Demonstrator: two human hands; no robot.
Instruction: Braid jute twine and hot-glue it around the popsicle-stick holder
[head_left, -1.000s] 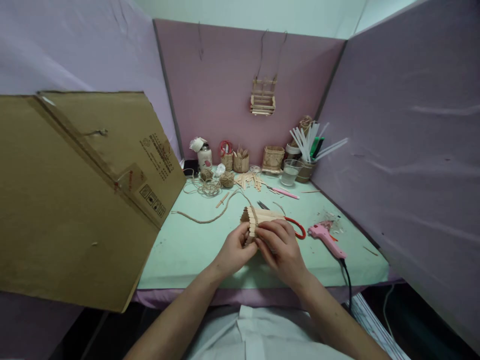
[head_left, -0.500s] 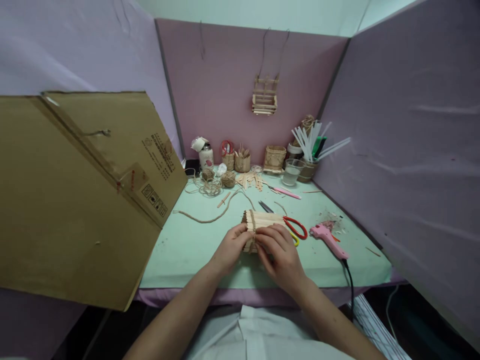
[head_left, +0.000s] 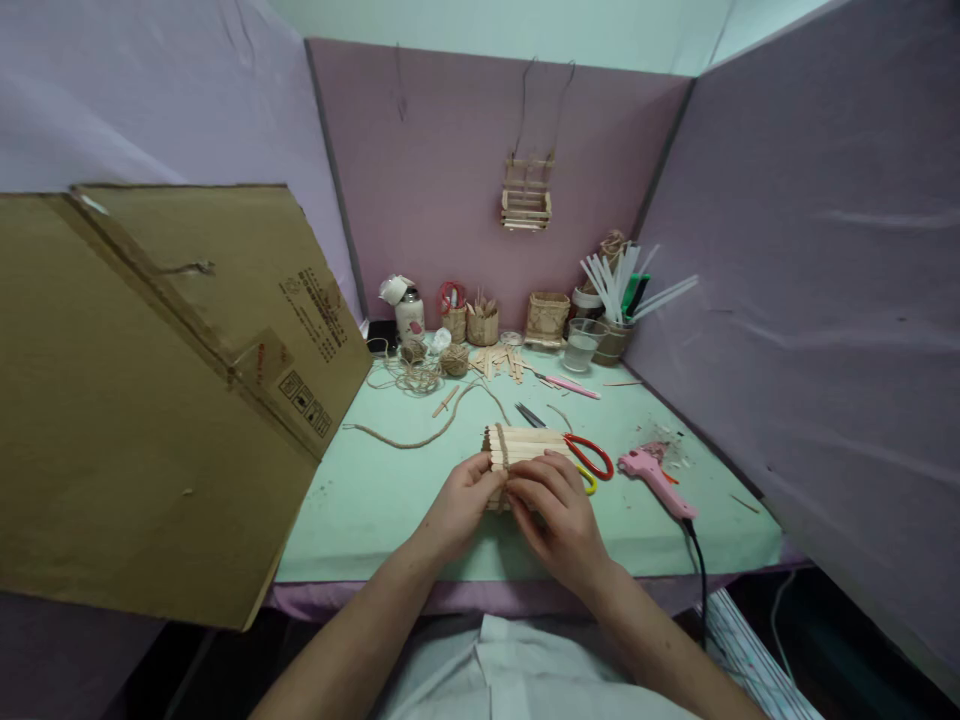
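Observation:
A cup-shaped holder made of wooden craft sticks (head_left: 536, 442) lies on its side near the front of the table, a band of twine (head_left: 504, 446) running round it. My left hand (head_left: 466, 502) grips its left end, thumb and fingers closed at the band. Against the twine, my right hand (head_left: 556, 508) has its fingertips pinched together, the rest of the hand over the holder's near side. Exactly what lies between those fingertips is hidden. Scissors with red and yellow handles (head_left: 592, 456) rest just behind and to the right of the holder.
A pink glue gun (head_left: 658, 478) with a black cord lies at right. Behind are loose twine (head_left: 405, 440), twine balls (head_left: 454, 360), craft sticks (head_left: 501, 362), a pink-handled tool (head_left: 574, 386) and a water cup (head_left: 580, 350). A large cardboard sheet (head_left: 172, 420) stands at left.
Both hands stay at the twine band with only slight finger shifts. The holder has turned a little, and the view has moved slightly.

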